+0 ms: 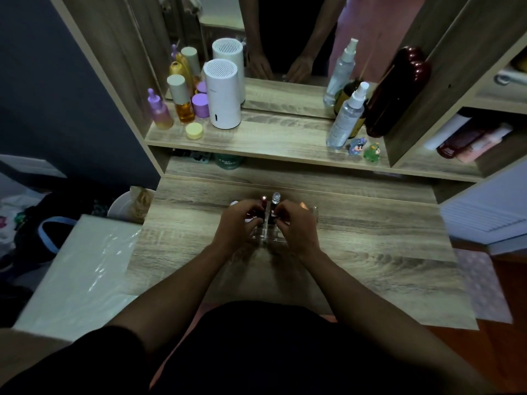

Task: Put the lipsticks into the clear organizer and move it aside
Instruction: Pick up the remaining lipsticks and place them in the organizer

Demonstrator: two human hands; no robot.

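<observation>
A clear organizer (pixel 266 236) stands on the middle of the wooden dressing table (pixel 370 246), mostly hidden behind my hands. A dark red lipstick (pixel 264 203) and a lipstick with a clear cap (pixel 275 201) stand upright in it, side by side. My left hand (pixel 238 223) is closed around the organizer's left side near the red lipstick. My right hand (pixel 296 226) pinches at the right side by the clear-capped lipstick. Small pale items (pixel 233 203) peek out behind my left hand; I cannot tell what they are.
The shelf above holds purple and amber bottles (pixel 182 106), a yellow jar (pixel 194 130), a white cylinder (pixel 222 98), spray bottles (pixel 346 118), a dark red bottle (pixel 396 92) and two small figurines (pixel 365 149). A mirror stands behind. A white box (pixel 82 269) sits to the left.
</observation>
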